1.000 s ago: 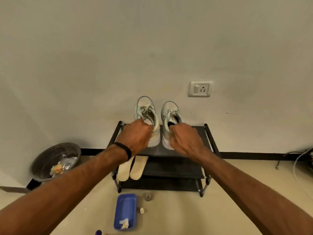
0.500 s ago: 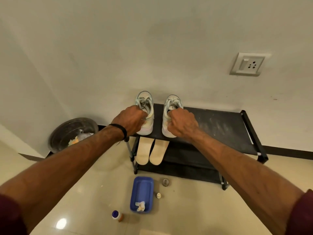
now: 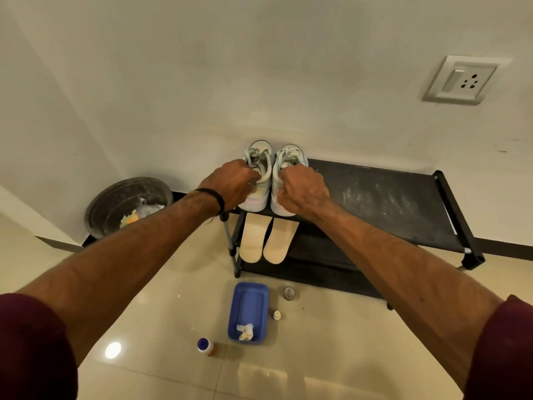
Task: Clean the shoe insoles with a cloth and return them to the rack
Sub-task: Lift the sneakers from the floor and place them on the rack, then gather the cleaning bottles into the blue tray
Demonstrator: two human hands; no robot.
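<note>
Head view. Against the frame half a second back: little changed. Both hands kept on the two shoes at the left end of the rack's top shelf; shoes drawn closer together, now nearly touching; wall socket (image 3: 461, 79) a little lower at the upper right.

Left hand (image 3: 230, 184), with a black band at the wrist, curled over the heel and collar of the left shoe (image 3: 258, 180), gripping it. Right hand (image 3: 302, 189) closed in the same way on the collar of the right shoe (image 3: 290, 164). Fingertips hidden inside or behind the shoe openings, so exact hold not visible. Both shoes upright, toes toward the wall, centre of frame.

Two pale insoles (image 3: 266, 239) just below the hands, lying side by side on the middle shelf of the black rack (image 3: 403, 203), toe ends poking out over its front edge. Top shelf dusty, with white smears to the right of the shoes.

On the floor, lower centre: blue tray (image 3: 249, 304) with a crumpled white cloth (image 3: 245, 332) at its near end. Beside the tray, to the right, a small white bottle (image 3: 277, 314) and a round grey cap (image 3: 289, 293). Lower left of the tray, a blue-capped bottle (image 3: 205, 345). At the left edge, against the wall, a round metal basin (image 3: 115, 203) holding scraps. Maroon sleeves at both lower corners.
</note>
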